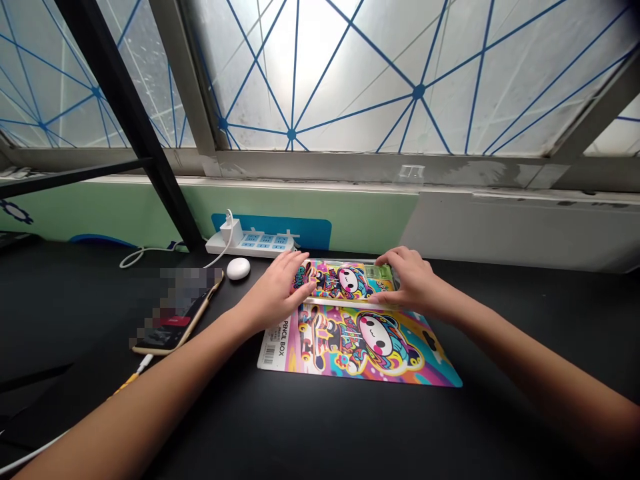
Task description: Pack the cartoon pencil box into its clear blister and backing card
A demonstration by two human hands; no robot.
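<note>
A colourful pencil box (343,280) with a cartoon print lies on the black desk (320,427), at the far end of a flat printed card (365,343) marked "PENCIL BOX". My left hand (277,290) grips the box's left end, fingers curled over its edge. At the right end my right hand (413,280) does the same, fingers bent over the top. Both hands hold the box between them above the card.
A phone (175,317) on a cable lies to the left. Behind it sit a small white oval case (239,268) and a white power strip (255,243) with a charger plugged in. A black frame post (135,127) rises at the left before the window.
</note>
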